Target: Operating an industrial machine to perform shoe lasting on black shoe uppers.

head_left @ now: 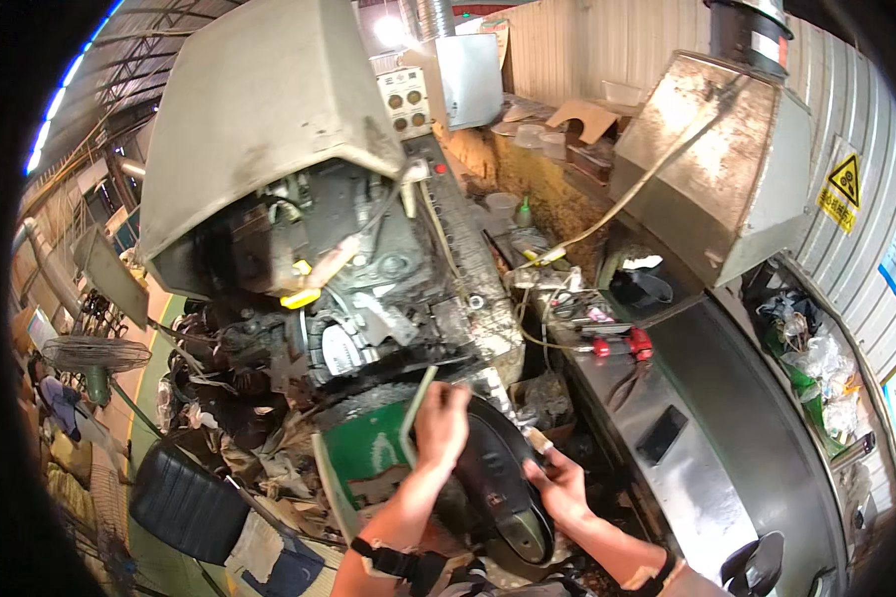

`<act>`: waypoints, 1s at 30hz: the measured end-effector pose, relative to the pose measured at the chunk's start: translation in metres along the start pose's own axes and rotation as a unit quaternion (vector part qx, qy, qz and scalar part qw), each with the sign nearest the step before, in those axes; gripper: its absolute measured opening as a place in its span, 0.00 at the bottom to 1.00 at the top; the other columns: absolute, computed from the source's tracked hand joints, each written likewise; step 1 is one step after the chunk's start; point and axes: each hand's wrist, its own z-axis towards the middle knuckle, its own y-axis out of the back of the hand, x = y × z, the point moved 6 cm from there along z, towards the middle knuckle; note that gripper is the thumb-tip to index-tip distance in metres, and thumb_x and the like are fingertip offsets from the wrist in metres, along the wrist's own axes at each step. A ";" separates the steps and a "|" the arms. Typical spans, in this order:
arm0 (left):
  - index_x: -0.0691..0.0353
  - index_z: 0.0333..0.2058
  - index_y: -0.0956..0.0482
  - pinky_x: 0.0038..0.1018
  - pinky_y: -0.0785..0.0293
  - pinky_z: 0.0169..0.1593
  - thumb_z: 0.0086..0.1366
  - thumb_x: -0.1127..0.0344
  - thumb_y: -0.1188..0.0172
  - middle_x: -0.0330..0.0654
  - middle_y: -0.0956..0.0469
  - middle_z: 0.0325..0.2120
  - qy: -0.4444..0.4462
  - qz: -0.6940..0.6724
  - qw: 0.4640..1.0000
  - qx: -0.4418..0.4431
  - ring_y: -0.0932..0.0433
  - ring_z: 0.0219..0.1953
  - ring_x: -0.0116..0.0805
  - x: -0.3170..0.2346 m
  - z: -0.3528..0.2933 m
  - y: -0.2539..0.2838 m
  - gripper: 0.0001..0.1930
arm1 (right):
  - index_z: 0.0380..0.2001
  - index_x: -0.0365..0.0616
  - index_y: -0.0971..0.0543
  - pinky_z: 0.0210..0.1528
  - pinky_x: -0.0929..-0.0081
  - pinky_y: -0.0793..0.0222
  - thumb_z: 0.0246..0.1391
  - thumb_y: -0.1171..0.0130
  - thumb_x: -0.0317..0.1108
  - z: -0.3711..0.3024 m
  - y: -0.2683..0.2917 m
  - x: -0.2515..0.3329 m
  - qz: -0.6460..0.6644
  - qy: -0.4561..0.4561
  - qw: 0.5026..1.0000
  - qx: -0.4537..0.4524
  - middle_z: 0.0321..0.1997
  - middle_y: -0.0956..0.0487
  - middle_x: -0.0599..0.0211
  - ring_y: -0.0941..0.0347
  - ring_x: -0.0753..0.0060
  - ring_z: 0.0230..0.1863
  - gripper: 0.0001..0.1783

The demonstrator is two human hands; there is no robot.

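Observation:
A black shoe [495,468], long and dark with a pale rim around its lower end, lies between my two hands at the lower middle. My left hand [441,426] is closed at its upper left edge, with the fingers partly hidden. My right hand [561,487] is closed against its right side, thumb on the edge. A small tan piece [538,441] shows by the right fingertips; I cannot make out what it is. Just left of my left hand is a green-lined tray [368,453] with brown scraps in it.
A machine with a large beige hood [259,109] stands ahead. To the right, a metal bench carries a phone [661,435] and a red tool [622,344], beside a curved dark conveyor [757,418]. A black padded seat [189,497] and a fan [97,355] are at left.

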 end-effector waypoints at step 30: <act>0.74 0.47 0.19 0.35 0.21 0.47 0.68 0.63 0.35 0.46 0.18 0.45 0.301 -0.518 0.787 -0.143 0.19 0.41 0.38 0.118 0.084 0.166 0.18 | 0.73 0.42 0.45 0.47 0.67 0.21 0.60 0.36 0.24 0.155 -0.289 -0.034 0.197 -0.141 0.970 -0.001 0.58 0.23 0.54 0.22 0.66 0.47 0.43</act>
